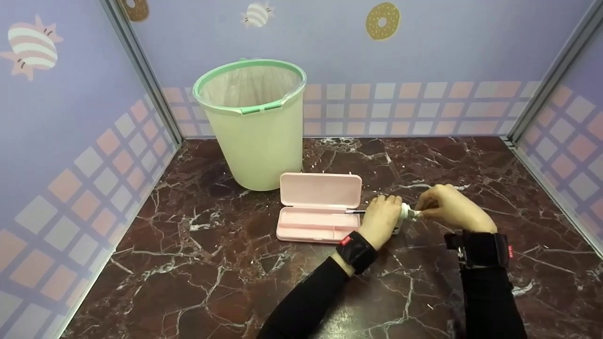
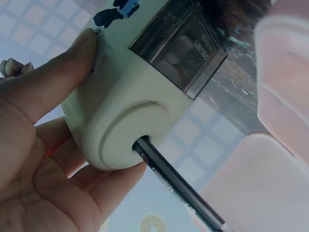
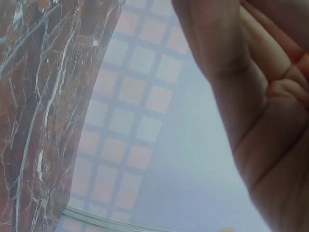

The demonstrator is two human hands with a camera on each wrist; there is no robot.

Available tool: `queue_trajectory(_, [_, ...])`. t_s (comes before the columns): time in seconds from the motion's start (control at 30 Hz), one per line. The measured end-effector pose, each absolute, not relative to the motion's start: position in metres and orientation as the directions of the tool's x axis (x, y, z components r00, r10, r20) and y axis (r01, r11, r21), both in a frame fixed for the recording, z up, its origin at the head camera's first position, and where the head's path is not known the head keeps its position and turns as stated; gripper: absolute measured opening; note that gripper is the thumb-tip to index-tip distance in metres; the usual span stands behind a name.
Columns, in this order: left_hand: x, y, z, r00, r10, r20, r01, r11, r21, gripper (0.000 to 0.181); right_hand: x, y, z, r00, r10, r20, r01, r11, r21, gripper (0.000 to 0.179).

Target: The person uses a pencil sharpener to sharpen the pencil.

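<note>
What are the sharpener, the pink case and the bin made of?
Sharpener: probably hard plastic; smooth off-white shell, smoky see-through window.
Case: likely moulded plastic; fairly matt, with thin walls and rounded corners.
Bin: seemingly plastic too; smooth, evenly coloured pale-green wall. Its liner looks thin and creased, suggesting plastic film.

Lilac walls (image 1: pixel 452 42), checked band (image 1: pixel 335 110), grey corner strips (image 1: pixel 143 70), marbled tabletop (image 1: pixel 198 282)

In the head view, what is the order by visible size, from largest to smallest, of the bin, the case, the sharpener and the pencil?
1. Bin
2. Case
Sharpener and pencil: unsure, not ranked; the left hand hides part of both.
</note>
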State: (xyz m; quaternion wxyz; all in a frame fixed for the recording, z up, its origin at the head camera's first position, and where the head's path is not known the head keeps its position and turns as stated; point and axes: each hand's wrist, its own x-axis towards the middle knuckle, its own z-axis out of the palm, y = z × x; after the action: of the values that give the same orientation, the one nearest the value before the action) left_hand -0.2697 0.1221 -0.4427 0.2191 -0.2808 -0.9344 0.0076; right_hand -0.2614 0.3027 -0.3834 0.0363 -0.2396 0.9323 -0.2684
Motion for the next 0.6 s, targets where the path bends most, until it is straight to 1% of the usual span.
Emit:
queue_trajectory(0.17, [-0.2722,0.1195,-0.4426,-0.738,0.536,0.409,0.542,0.833,-0.113,0.027,-0.2632,0.3021,-0.3836,-0.89,-0.449,0.077,-0.422,0.75,-0.509,0.004])
queue_trajectory(0.33, [-0.2747,0.1161,-0.4425,-0.727,0.554,0.406,0.563,0.819,-0.109,0.023,-0.2648,0.3004,-0.3852,-0.892,-0.437,0.112,-0.43,0.748,-0.505,0.005])
queue_trajectory(0.6, [-0.2772,0.1163,-0.442,-0.716,0.586,0.379,0.588,0.799,-0.123,0.025,-0.2662,0.2987,-0.3885,-0.885,-0.403,0.234,-0.466,0.764,-0.447,0.007])
